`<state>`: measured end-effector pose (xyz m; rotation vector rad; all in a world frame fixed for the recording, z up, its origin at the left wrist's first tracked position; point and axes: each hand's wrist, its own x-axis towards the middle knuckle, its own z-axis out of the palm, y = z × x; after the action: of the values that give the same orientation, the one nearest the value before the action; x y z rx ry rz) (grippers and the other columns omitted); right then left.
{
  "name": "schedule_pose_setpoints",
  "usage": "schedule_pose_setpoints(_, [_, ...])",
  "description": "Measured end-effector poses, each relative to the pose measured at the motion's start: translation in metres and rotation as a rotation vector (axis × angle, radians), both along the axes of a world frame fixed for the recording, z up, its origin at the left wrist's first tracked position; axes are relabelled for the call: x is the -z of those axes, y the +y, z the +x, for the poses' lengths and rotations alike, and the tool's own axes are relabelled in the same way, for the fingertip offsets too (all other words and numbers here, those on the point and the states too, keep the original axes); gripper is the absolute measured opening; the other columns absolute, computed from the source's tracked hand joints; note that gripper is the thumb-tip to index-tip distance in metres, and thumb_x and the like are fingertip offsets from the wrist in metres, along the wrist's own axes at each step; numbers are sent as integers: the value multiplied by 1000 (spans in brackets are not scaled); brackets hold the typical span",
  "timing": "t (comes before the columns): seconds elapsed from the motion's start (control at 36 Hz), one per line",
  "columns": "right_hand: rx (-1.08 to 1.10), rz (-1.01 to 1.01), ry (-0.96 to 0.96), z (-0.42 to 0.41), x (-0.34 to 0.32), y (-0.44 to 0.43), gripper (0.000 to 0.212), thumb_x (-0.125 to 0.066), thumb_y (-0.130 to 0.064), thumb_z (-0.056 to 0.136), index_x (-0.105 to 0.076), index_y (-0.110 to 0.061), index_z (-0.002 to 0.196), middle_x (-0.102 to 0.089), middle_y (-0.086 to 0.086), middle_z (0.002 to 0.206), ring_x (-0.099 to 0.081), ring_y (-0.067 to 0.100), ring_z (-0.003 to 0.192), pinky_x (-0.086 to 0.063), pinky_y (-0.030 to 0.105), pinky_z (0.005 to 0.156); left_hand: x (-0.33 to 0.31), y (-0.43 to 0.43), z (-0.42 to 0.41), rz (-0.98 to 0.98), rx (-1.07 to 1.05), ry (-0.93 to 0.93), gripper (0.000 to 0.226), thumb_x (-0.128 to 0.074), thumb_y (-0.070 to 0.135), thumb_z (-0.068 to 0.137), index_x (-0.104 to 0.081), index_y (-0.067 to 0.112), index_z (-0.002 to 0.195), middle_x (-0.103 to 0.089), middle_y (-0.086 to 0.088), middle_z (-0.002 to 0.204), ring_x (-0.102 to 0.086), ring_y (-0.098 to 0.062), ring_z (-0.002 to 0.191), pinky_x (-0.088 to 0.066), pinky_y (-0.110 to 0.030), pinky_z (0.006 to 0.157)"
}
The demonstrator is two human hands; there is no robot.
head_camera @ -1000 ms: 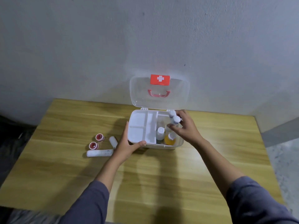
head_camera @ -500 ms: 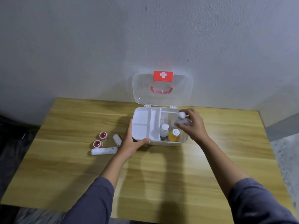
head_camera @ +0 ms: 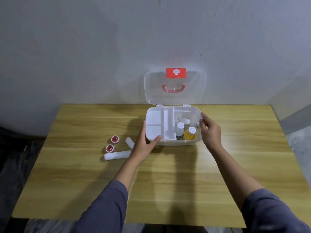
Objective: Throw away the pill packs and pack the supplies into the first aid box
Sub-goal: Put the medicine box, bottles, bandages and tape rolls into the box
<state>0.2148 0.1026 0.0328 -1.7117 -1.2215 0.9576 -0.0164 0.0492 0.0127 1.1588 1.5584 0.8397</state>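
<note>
A clear first aid box (head_camera: 178, 142) stands open on the wooden table (head_camera: 168, 174), its lid (head_camera: 175, 96) upright with a red cross label. A white divided tray (head_camera: 154, 130) fills its left half. In the right half stand a white bottle (head_camera: 179, 129), an orange bottle (head_camera: 190, 133) and some small white bottles (head_camera: 184, 120). My left hand (head_camera: 145, 143) grips the box's front left corner, thumb on the tray rim. My right hand (head_camera: 210, 130) rests at the box's right edge, fingers parted, holding nothing. Two white gauze rolls (head_camera: 117, 155) and two red-capped jars (head_camera: 115, 139) lie left of the box.
A grey wall rises right behind the box. The table's far right corner meets a lighter floor (head_camera: 299, 145). Dark floor shows on the left.
My right hand has let go of the small white bottles inside the box and drawn back to its right edge. The view has shifted a little; my left hand stays on the box.
</note>
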Motion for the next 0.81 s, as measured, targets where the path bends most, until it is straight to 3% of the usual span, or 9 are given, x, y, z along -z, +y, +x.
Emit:
schedule_pose_setpoints(0.11, [76, -5, 45, -6, 2, 1, 36, -45, -10, 93, -55, -13, 127, -58, 4, 131, -53, 8, 113, -36, 1, 84, 2, -4, -29, 76, -96, 145, 71, -59, 35, 90, -22, 21, 149, -28, 3, 154, -26, -13, 142, -21, -22, 109])
schedule_pose_setpoints(0.17, [108, 0, 61, -9, 3, 1, 35, -45, -9, 93, -56, -14, 126, -59, 4, 130, -53, 7, 110, -35, -4, 80, 8, -7, -52, 130, -193, 270, 65, -59, 27, 91, -29, 13, 147, -34, -7, 152, -32, -20, 140, -25, -22, 107])
schedule_pose_setpoints(0.22, [135, 3, 79, -11, 5, 1, 35, -44, -9, 93, -56, -14, 126, -59, 4, 130, -56, 13, 114, -38, 9, 91, 17, -11, -78, 127, -265, 379, 62, -60, 22, 91, -33, 9, 145, -38, -15, 148, -39, -29, 134, -32, -29, 108])
schedule_pose_setpoints(0.28, [170, 6, 85, -14, 7, 1, 35, -44, -10, 94, -57, -15, 125, -63, 1, 118, -57, 22, 111, -40, 18, 91, 28, -15, -102, 80, -259, 430, 62, -60, 22, 91, -32, 10, 145, -36, -16, 149, -35, -30, 138, -32, -38, 112])
schedule_pose_setpoints(0.36, [217, 13, 90, -20, 9, 2, 34, -43, -10, 94, -58, -15, 124, -60, -7, 108, -56, 26, 112, -38, 17, 88, 43, -17, -123, -6, -163, 455, 64, -60, 21, 91, -30, 11, 146, -29, -17, 153, -24, -30, 143, -26, -44, 115])
schedule_pose_setpoints(0.5, [263, 36, 89, -24, 11, 1, 34, -42, -10, 94, -58, -15, 124, -59, 3, 129, -52, 7, 110, -36, 8, 88, 53, -8, -129, 5, -88, 415, 58, -63, 9, 88, -40, 8, 141, -28, -12, 154, -26, -26, 143, -26, -33, 114])
schedule_pose_setpoints(0.64, [265, 28, 92, -24, 11, 1, 34, -42, -12, 94, -57, -17, 124, -57, 1, 132, -51, 11, 120, -38, 30, 108, 57, -2, -129, 90, -96, 356, 51, -63, -1, 85, -51, 9, 134, -42, -8, 147, -36, -17, 137, -26, -21, 107])
schedule_pose_setpoints(0.81, [277, 27, 90, -25, 10, 0, 34, -42, -12, 95, -57, -18, 125, -57, 0, 131, -51, 10, 119, -38, 31, 108, 55, 7, -124, 111, -233, 253, 47, -68, -2, 80, -58, 6, 126, -58, -11, 132, -51, -16, 118, -38, -21, 98])
